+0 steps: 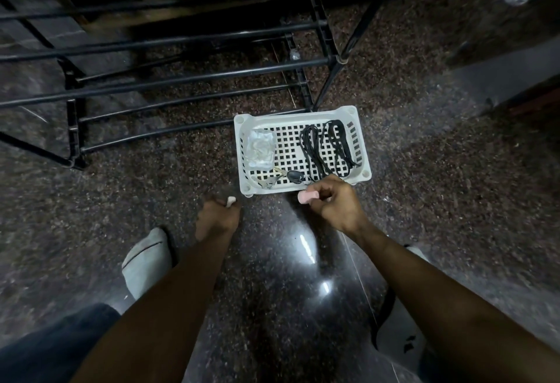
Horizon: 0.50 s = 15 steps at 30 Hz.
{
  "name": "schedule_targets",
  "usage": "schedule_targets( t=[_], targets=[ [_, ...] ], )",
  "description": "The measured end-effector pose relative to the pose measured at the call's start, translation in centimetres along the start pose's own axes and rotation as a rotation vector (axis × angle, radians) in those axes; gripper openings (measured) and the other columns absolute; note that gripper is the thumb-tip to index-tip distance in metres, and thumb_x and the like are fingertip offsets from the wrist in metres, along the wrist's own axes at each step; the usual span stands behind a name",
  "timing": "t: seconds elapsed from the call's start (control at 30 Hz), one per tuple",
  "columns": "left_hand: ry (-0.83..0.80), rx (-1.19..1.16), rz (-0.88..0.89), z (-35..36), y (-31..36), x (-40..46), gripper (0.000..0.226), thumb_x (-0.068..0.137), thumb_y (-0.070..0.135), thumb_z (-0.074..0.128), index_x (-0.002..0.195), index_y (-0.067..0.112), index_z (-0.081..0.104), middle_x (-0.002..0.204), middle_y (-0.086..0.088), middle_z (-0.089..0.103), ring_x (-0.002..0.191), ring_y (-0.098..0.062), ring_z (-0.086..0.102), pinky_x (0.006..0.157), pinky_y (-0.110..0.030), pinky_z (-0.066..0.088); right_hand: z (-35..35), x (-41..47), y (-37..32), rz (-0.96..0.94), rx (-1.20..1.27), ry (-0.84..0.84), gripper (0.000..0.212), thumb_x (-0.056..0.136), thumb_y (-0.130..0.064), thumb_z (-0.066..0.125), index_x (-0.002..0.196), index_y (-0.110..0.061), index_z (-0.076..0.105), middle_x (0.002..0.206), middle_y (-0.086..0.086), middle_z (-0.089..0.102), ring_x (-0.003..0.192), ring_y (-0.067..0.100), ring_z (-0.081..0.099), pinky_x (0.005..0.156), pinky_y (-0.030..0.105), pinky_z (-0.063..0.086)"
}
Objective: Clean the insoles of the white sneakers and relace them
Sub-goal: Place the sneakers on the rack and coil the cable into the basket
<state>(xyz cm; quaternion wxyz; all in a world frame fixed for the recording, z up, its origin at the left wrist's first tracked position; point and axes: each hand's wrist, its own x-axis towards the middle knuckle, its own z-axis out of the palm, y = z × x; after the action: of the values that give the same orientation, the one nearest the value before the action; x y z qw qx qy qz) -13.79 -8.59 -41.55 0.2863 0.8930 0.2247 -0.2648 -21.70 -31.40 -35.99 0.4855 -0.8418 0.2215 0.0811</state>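
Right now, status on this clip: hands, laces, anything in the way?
Right hand grips pink piece; left hand pinches small white bit. Black laces lie loose in white basket. Sneakers not in view. Nothing blocking.

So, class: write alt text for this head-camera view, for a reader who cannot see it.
Seen from above, a person's right hand pinches a small pink roll and the left hand grips something small and white, both beside a white perforated tray on a dark speckled floor. The tray holds black laces, a clear packet and keys.
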Motion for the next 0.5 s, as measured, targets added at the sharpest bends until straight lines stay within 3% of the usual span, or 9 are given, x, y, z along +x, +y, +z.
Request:
schedule_targets(
  t=[0.13, 0.23, 0.3, 0.37, 0.43, 0.5],
  targets=[
    [0.224, -0.128, -0.06, -0.7, -0.9, -2.3, 0.04, 0.089, 0.044, 0.06, 0.11, 0.01, 0.065, 0.11, -0.022, 0.066, 0.105, -0.04, 0.062, 0.085, -0.04, 0.048, -0.7, 3.0, -0.6, 0.049, 0.055, 0.087, 0.02, 0.078, -0.009, 0.078, 0.086, -0.025, 0.069, 0.095, -0.001, 0.069, 0.088, 0.018, 0.068, 0.084, 0.04, 0.057],
    [0.428, -0.36, 0.052, -1.8, 0.1, -3.4, 0.037, 0.093, 0.043, 0.053, 0.108, 0.009, 0.06, 0.102, -0.015, 0.068, 0.095, -0.034, 0.062, 0.075, -0.034, 0.042, -1.0, 5.5, -1.4, 0.072, 0.036, 0.186, 0.02, 0.078, -0.016, 0.08, 0.076, -0.028, 0.063, 0.086, -0.008, 0.069, 0.086, 0.016, 0.067, 0.085, 0.038, 0.056],
    [0.444, -0.513, 0.215, -2.8, 2.0, -3.2, 0.035, 0.09, 0.041, 0.058, 0.109, 0.012, 0.059, 0.098, -0.005, 0.068, 0.089, -0.024, 0.062, 0.072, -0.026, 0.038, -1.3, 7.1, -2.0, 0.063, -0.034, 0.242, 0.016, 0.079, -0.018, 0.078, 0.078, -0.027, 0.064, 0.086, -0.007, 0.068, 0.085, 0.017, 0.066, 0.084, 0.036, 0.055],
    [0.431, -0.574, 0.45, -3.4, 4.5, -2.2, 0.033, 0.086, 0.036, 0.065, 0.108, 0.012, 0.061, 0.095, 0.003, 0.068, 0.086, -0.017, 0.065, 0.072, -0.024, 0.045, -1.4, 8.4, -2.4, 0.048, -0.12, 0.251, 0.008, 0.081, -0.02, 0.073, 0.083, -0.024, 0.067, 0.088, -0.003, 0.07, 0.084, 0.019, 0.065, 0.081, 0.034, 0.054],
    [0.346, -0.532, 0.661, -3.4, 7.0, -1.0, 0.029, 0.086, 0.03, 0.068, 0.107, 0.011, 0.065, 0.094, 0.004, 0.07, 0.083, -0.009, 0.066, 0.072, -0.024, 0.053, -1.3, 9.6, -2.6, 0.029, -0.194, 0.233, 0.004, 0.082, -0.022, 0.072, 0.084, -0.023, 0.069, 0.088, -0.002, 0.071, 0.082, 0.019, 0.066, 0.077, 0.032, 0.055],
    [0.27, -0.395, 0.833, -2.9, 9.4, 0.2, 0.029, 0.086, 0.034, 0.066, 0.105, 0.012, 0.068, 0.099, 0.001, 0.071, 0.09, -0.013, 0.066, 0.077, -0.026, 0.053, -1.0, 10.6, -2.8, 0.007, -0.268, 0.199, 0.004, 0.083, -0.023, 0.071, 0.087, -0.023, 0.07, 0.091, -0.002, 0.072, 0.084, 0.018, 0.066, 0.077, 0.03, 0.055]
  ],
)
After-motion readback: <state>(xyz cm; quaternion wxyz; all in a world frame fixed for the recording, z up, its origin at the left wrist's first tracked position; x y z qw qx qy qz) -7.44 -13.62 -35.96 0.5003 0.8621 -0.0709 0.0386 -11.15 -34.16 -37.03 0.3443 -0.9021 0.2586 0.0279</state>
